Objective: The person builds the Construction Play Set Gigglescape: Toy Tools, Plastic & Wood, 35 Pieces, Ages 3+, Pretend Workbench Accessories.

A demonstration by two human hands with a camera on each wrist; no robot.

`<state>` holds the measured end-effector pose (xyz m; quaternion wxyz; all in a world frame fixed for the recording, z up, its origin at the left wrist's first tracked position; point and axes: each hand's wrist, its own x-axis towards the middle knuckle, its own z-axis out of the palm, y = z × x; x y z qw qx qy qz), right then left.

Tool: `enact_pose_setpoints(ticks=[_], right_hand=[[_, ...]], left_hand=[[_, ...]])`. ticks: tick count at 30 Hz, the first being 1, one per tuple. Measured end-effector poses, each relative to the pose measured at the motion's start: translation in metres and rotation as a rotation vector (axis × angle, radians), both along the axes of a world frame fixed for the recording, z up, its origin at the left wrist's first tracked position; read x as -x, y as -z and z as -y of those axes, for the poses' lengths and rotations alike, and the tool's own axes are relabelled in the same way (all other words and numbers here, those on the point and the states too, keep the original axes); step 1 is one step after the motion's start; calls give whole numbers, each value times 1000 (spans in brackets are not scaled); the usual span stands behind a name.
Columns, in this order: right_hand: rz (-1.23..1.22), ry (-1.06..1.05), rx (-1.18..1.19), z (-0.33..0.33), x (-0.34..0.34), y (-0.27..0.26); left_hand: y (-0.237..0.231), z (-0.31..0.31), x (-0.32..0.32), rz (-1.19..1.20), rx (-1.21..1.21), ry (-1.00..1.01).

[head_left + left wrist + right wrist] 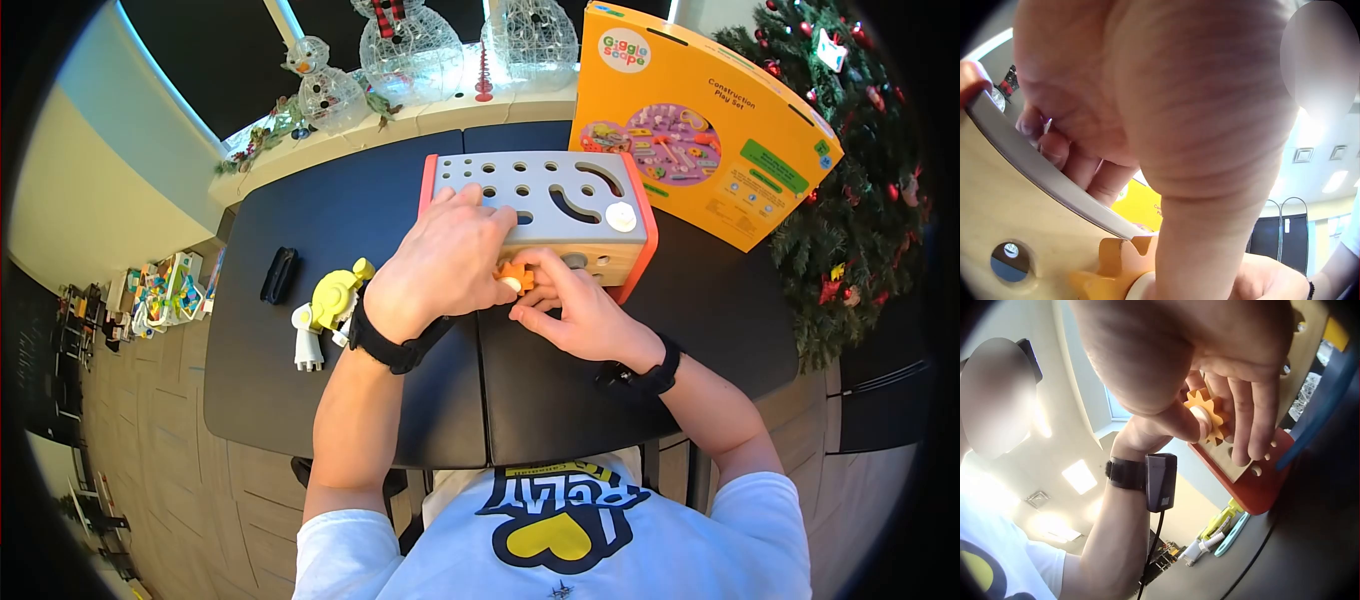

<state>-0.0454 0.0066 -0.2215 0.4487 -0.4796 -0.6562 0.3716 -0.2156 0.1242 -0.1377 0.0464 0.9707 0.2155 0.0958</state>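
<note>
An orange toy gear [516,277] with a white centre lies against the pale wooden side of a toy workbench [625,262]. My left hand [445,255] holds the workbench's grey top edge, fingers over the top and thumb down on the gear's white centre. From the other side, my right hand [575,305] pinches the gear near its rim with bent fingers. In the right wrist view the gear [1215,419] shows between both hands. Its teeth, beside the left thumb, overlap the wooden panel [1054,237] in the left wrist view.
A yellow-green and white toy [335,300] and a black case [280,276] lie on the dark table [400,430] at left. Behind the workbench stands a large orange box [690,120]. A white round knob [620,217] sits on the workbench top. A decorated tree [850,200] is at right.
</note>
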Motion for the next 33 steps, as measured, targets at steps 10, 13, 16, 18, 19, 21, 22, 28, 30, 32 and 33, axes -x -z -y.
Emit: enact_pose_setpoints(ticks=[10,13,16,18,19,21,22,28,30,32,33], right_hand=[[-64,-19,98,-6,3,3],[-121,13,137,-4,4,-3],[-59,65,147,-4,4,-4],[-32,81,162,-2,3,-5],[-18,90,168,-1,3,-6],[-9,71,204,3,2,-9],[-4,62,222,6,2,-10],[-14,-25,191,21,-3,-10],[11,-18,192,25,-2,-16],[33,7,194,28,-2,-27],[42,27,199,31,-2,-34]], left_hand=[[4,5,-3,31,-14,4],[5,4,-3,43,-6,-2],[7,3,-2,54,12,-3],[7,3,-2,46,16,-16],[6,3,-2,50,13,-17],[7,4,-2,58,9,-19],[7,3,-2,53,10,-18],[5,4,-2,40,15,-7],[6,3,-2,43,8,6],[5,4,-3,34,12,-9],[4,5,-3,30,15,-16]])
